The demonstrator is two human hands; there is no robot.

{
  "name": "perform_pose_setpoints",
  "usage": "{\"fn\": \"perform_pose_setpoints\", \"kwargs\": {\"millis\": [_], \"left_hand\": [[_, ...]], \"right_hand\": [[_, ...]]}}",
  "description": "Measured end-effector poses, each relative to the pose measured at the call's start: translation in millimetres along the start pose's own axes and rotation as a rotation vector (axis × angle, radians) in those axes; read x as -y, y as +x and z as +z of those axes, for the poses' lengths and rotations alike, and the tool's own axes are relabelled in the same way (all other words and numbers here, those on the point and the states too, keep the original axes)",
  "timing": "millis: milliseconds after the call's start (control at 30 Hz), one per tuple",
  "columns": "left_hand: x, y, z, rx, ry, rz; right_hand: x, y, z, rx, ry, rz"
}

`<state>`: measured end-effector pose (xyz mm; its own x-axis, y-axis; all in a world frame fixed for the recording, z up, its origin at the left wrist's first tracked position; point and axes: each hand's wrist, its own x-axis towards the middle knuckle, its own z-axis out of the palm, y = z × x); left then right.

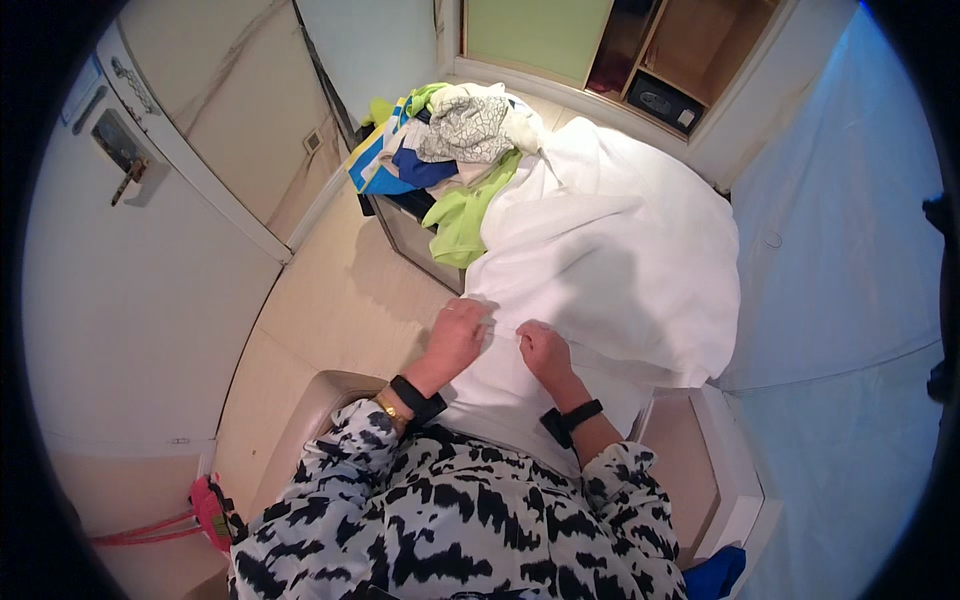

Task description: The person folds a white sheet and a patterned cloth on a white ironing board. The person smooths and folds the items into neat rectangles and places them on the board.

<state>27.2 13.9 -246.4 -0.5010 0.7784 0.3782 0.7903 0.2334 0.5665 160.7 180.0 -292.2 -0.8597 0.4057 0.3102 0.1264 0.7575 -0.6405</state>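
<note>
A large white cloth (570,217) lies spread in front of me and runs down to my lap. My left hand (459,334) grips it near its left edge, the fingers bent over the fabric. My right hand (545,352) pinches the same cloth a short way to the right, thumb and fingers together. A line like a seam or fold runs between the two hands. What is under the cloth is hidden. Against its far left side lies a heap of clothes with a grey crackle-patterned garment (466,129), a lime green garment (469,217) and a dark blue piece (424,169).
A white door (150,300) with a metal handle (129,180) stands at left. Behind the heap is a cabinet with a green panel (536,37) and a black safe (664,101). Translucent sheeting (832,300) hangs at right, beside a white-edged furniture piece (720,457).
</note>
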Motion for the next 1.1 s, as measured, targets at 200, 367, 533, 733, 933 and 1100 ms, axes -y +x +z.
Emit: {"fn": "perform_pose_setpoints", "kwargs": {"millis": [200, 367, 533, 733, 933, 1100], "left_hand": [[-8, 6, 30, 0.114, 0.218, 0.181], [4, 24, 49, 0.224, 0.336, 0.177], [7, 23, 61, 0.145, 0.391, 0.376], [20, 27, 53, 0.253, 0.303, 0.399], [7, 28, 11, 0.439, 0.105, 0.335], [9, 29, 7, 0.545, 0.093, 0.274]], "right_hand": [[6, -19, -7, 0.091, -0.188, 0.105], [1, -37, -22, 0.107, -0.253, 0.254], [-32, -59, -23, -0.048, -0.148, 0.451], [-41, -62, -60, -0.293, 0.914, 1.037], [-50, -78, -76, -0.541, 1.164, 1.122], [-58, -84, -80, -0.634, 1.217, 1.163]]}}
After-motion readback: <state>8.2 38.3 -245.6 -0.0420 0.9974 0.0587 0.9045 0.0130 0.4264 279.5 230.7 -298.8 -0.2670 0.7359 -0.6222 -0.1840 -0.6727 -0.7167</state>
